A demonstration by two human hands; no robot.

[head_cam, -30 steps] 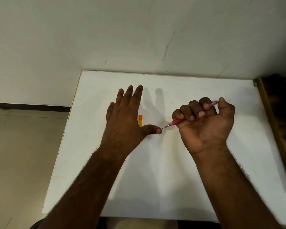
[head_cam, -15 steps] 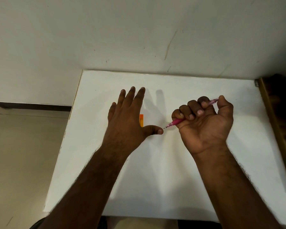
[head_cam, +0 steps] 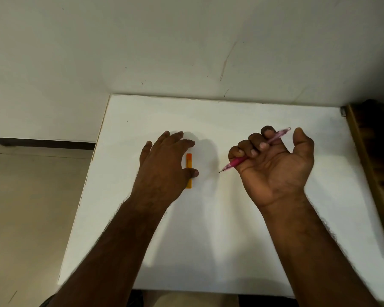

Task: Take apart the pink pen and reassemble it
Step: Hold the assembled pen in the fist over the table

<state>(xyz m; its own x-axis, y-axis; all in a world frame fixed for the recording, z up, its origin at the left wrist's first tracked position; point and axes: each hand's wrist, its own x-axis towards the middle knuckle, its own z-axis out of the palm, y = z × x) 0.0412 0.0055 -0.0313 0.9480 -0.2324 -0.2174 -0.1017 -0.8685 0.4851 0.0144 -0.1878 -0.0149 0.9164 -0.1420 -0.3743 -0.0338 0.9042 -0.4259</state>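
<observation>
Right hand [head_cam: 273, 165]: fingers curled round the pink pen [head_cam: 253, 151], tip bare, pointing toward the left hand [head_cam: 164, 165]. Left fingers straight, spread over an orange piece [head_cam: 189, 165] on the bench [head_cam: 231, 229]. Risk: loose grip lets the pen slide out.

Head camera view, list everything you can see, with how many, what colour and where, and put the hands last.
pink pen: one, pink with a clear rear end, held above the table, tip pointing left and down.
orange piece: one, orange, lying on the table beside the left hand, partly covered by its thumb.
table: one, white, filling the middle of the view.
wall: one, off-white with scuff marks, behind the table.
floor: beige, left of the table.
wooden furniture: one, dark brown, at the right edge.
left hand: one, fingers straight, over the table's left half.
right hand: one, palm up, fingers curled round the pink pen.
</observation>
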